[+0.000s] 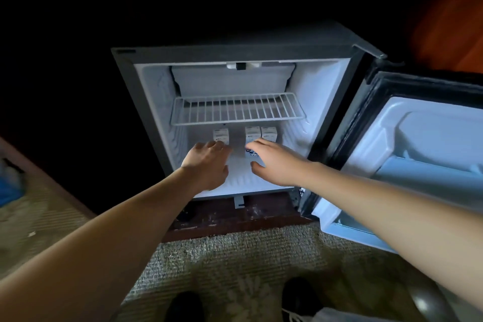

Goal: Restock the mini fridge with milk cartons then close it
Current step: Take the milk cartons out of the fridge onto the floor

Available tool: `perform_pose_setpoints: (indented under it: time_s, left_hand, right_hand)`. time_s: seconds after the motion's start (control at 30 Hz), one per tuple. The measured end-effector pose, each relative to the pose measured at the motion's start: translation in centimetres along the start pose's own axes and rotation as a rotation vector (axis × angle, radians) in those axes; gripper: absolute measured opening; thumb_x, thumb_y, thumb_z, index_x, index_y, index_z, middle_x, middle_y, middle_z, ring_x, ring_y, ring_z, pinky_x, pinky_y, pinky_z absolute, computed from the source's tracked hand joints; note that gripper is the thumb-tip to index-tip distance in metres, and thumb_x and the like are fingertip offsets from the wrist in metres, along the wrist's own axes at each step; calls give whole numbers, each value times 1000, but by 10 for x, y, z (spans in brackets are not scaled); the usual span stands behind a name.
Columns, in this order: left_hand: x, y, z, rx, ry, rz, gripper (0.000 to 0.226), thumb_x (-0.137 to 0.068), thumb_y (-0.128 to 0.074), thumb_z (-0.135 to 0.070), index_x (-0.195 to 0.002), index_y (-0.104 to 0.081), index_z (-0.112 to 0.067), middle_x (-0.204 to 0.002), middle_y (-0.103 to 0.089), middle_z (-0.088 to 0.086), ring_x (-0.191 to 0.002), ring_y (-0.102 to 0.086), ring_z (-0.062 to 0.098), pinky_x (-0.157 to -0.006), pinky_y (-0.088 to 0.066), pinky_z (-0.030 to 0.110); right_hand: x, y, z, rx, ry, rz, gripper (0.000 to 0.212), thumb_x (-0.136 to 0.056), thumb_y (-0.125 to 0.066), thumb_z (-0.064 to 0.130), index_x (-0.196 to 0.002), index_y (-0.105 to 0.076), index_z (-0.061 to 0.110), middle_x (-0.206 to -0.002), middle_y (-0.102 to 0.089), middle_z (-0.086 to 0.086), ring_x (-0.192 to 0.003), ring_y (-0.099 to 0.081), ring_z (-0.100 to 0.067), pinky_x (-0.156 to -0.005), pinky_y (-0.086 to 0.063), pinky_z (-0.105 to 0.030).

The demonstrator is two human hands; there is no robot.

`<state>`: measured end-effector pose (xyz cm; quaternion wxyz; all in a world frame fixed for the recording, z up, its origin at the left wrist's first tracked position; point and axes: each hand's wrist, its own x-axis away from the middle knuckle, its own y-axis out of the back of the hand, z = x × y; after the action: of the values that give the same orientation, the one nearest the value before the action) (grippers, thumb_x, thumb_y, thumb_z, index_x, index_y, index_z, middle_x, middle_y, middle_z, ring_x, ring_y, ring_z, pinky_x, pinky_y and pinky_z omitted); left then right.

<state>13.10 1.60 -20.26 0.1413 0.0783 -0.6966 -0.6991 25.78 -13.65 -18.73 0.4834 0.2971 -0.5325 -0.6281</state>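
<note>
So the mini fridge sits dead centre, wide open, with its door swung out to 3 o'clock. Patterned carpet fills the 6 o'clock side. Inside, a white wire shelf sits up toward 12, bare.

Both arms reach in under it. The left hand has its fingers loosely bent, with the tips right against the front of the left carton at its 12 o'clock. Its thumb hangs off to the side, so it isn't wrapped around anything.

The right hand is spread fairly wide. A printed carton sits in the gap between forefinger and thumb, at the hand's 9 o'clock. It's too blurry to tell whether the hand is actually squeezing it.

Behind that one, at the back of the fridge floor, a middle carton and a right carton stand upright, side by side and touching. The left carton is off on its own.
</note>
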Motion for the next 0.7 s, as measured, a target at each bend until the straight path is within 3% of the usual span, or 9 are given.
perform_pose_setpoints:
  time_s: [0.4,0.6,0.7]
  left_hand:
    - [-37,-66,34,115,75,2,59,-95,-52,-25,-150,-32,-21,-154,-35,0,-142,-30,21,-113,-26,38]
    - [-42,-77,33,141,80,-25,60,-95,-52,-24,-150,-30,-18,-154,-36,0,-140,-33,21,-112,-28,37]
    - [-40,-81,37,119,99,1,62,-95,-51,-24,-152,-27,-18,-154,-36,2,-138,-35,24,-110,-30,37]
  right_hand:
    - [-99,-55,-47,117,-59,-83,62,-92,-59,21,-149,-38,7,-160,-28,-11,-149,-22,-27,-121,-23,-40]
    - [-123,-74,-67,354,-96,-185,78,-80,-75,13,-147,-37,7,-150,-39,-11,-139,-34,-32,-113,-26,-41]
    - [-129,-82,-66,385,-120,-256,78,-71,-76,-3,-141,-43,6,-138,-47,-14,-129,-41,-36,-107,-32,-44]
